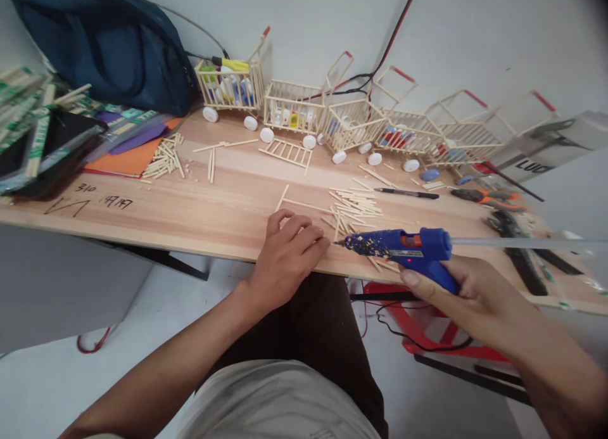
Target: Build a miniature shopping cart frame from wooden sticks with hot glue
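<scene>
My right hand (468, 293) is wrapped around the handle of a blue glue gun (422, 249), with a long clear glue stick (522, 242) coming out of its back. Its glue-crusted nozzle points left, close to my left fingertips. My left hand (289, 252) rests at the table's front edge, its fingers bent and closed over the near side of a small wooden stick frame (306, 204). What lies under those fingers is hidden. Loose short wooden sticks (356, 204) lie in a heap just behind the nozzle. Farther back is a ladder-like stick panel (287, 154).
Several miniature stick shopping carts (297, 103) line the wall. A black pen (406, 192), orange-handled pliers (494, 197) and a black tool (517, 252) lie right. A stick pile (166, 157), orange sheet (126, 157), packaged sticks (42, 122) and blue bag (114, 52) are left.
</scene>
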A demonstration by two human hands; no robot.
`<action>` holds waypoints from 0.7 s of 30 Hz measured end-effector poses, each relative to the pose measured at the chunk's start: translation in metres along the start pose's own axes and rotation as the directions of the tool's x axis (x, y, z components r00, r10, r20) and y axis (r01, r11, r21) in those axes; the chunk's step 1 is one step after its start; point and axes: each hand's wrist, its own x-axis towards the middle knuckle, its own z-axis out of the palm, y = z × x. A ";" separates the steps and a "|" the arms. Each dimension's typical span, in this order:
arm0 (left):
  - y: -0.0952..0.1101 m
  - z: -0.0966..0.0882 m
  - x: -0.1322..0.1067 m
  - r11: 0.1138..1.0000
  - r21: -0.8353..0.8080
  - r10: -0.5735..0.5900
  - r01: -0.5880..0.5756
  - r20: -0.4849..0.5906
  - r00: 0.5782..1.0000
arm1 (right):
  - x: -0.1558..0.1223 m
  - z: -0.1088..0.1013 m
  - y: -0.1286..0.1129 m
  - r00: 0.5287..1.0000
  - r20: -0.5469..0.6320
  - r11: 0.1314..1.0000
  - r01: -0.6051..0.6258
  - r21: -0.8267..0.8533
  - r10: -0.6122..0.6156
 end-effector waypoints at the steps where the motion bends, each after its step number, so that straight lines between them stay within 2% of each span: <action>1: 0.000 0.000 0.000 1.000 -0.002 -0.001 0.001 0.002 1.000 | 0.001 0.000 0.001 1.000 -0.017 1.000 0.009 0.005 -0.008; 14: 0.001 -0.001 0.000 1.000 -0.010 -0.015 0.015 0.007 1.000 | 0.002 0.001 -0.004 0.998 -0.068 0.999 0.003 -0.035 -0.005; 21: 0.000 0.000 0.000 1.000 -0.016 -0.019 0.019 0.014 1.000 | 0.001 -0.001 -0.007 1.000 -0.029 0.998 -0.011 -0.060 0.010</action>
